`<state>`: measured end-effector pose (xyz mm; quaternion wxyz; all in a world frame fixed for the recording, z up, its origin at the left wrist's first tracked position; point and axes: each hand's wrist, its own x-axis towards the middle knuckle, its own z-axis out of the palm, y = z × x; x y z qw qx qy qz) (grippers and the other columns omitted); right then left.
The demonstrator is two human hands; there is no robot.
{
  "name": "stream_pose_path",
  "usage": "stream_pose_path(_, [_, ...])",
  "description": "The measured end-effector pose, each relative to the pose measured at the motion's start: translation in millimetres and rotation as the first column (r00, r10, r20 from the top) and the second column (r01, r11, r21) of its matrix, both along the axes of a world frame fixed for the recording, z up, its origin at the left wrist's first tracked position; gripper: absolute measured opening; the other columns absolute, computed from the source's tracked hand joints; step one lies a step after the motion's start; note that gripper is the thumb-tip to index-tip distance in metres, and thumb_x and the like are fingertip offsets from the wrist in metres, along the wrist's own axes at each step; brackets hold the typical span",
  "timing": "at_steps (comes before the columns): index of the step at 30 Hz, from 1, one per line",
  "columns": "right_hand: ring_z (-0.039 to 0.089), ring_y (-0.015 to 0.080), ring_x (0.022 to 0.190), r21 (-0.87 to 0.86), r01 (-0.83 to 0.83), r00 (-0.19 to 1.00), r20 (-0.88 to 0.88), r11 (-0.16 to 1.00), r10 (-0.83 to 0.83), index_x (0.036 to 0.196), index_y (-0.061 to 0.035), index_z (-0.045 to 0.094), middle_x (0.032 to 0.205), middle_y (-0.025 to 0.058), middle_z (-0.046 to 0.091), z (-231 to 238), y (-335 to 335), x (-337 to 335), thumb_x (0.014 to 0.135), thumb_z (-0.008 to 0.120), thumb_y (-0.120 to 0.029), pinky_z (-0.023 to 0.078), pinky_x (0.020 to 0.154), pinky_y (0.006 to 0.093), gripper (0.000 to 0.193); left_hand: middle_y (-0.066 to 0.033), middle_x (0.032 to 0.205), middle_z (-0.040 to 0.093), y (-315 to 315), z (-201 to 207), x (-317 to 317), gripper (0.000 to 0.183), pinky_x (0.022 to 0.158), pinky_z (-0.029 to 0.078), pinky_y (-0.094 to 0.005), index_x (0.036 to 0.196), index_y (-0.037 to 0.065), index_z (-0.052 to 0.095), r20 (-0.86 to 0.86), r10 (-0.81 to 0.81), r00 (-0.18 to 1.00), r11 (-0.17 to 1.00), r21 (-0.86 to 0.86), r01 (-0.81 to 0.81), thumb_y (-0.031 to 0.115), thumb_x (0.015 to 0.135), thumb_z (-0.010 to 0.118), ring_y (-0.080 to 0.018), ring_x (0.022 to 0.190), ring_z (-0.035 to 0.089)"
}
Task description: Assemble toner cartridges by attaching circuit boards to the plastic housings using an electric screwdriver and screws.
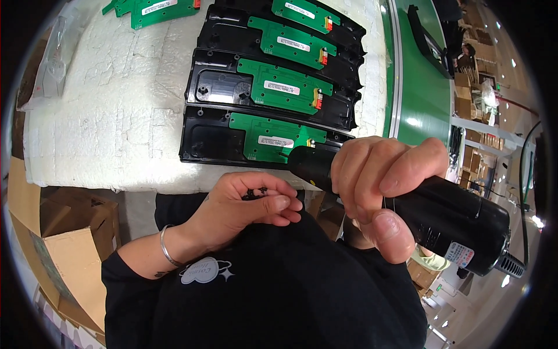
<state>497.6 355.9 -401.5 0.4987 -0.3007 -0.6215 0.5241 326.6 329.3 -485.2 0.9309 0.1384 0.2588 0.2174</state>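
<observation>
My right hand (389, 186) is wrapped round a black electric screwdriver (453, 224), its cord end toward the lower right. The tool's nose reaches the nearest black plastic housing (212, 142), over the lower edge of the green circuit board (267, 131) lying in it. Whether the bit touches a screw I cannot tell. Just in front of my body, my left hand (250, 200) is curled palm up, with several small black screws (256, 192) in it.
More black housings (224, 87) with green boards lie in a row behind the nearest one, on a white padded table (116, 116). Loose green boards (163, 11) lie at the far left. A cardboard box (78, 256) stands at left below the table; a green bench (415, 87) runs along the right.
</observation>
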Motion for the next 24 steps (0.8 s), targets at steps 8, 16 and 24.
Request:
stream_pose_path(8, [0.047, 0.0085, 0.045, 0.104, -0.044, 0.996, -0.075, 0.994, 0.052, 0.092, -0.0095, 0.043, 0.061, -0.0041, 0.050, 13.6, -1.3, 6.7, 0.070, 0.060, -0.010, 0.035, 0.041, 0.0222, 0.028, -0.0112, 0.091, 0.061, -1.3, -3.2, -2.3, 0.014, 0.071, 0.052, -0.0249, 0.099, 0.002, 0.055, 0.019, 0.030, 0.999, 0.999, -0.033, -0.029, 0.008, 0.086, 0.054, -0.0170, 0.081, 0.062])
stream_pose_path(16, [0.055, 0.0079, 0.045, 0.247, -0.134, 0.935, -0.289, 0.960, 0.205, 0.079, -0.0070, 0.044, 0.054, 0.0014, 0.056, 33.4, -7.6, 6.5, 0.065, 0.066, -0.002, 0.049, 0.047, 0.0161, 0.026, -0.0078, 0.085, 0.061, -2.0, -4.5, -2.2, 0.015, 0.068, 0.051, -0.0232, 0.098, 0.002, 0.054, 0.040, 0.180, 0.983, 0.970, -0.172, -0.171, 0.014, 0.089, 0.051, -0.0140, 0.077, 0.061])
stream_pose_path(24, [0.053, 0.0077, 0.044, 0.273, -0.067, 0.941, -0.302, 0.960, 0.152, 0.080, -0.0070, 0.043, 0.053, -0.0004, 0.054, 29.5, -11.7, 0.1, 0.067, 0.065, -0.001, 0.049, 0.048, 0.0162, 0.026, -0.0085, 0.088, 0.061, -7.0, -13.2, -0.1, 0.018, 0.070, 0.051, -0.0250, 0.097, 0.002, 0.056, 0.202, 0.212, 0.956, 0.965, -0.195, -0.173, 0.018, 0.089, 0.051, -0.0162, 0.078, 0.062])
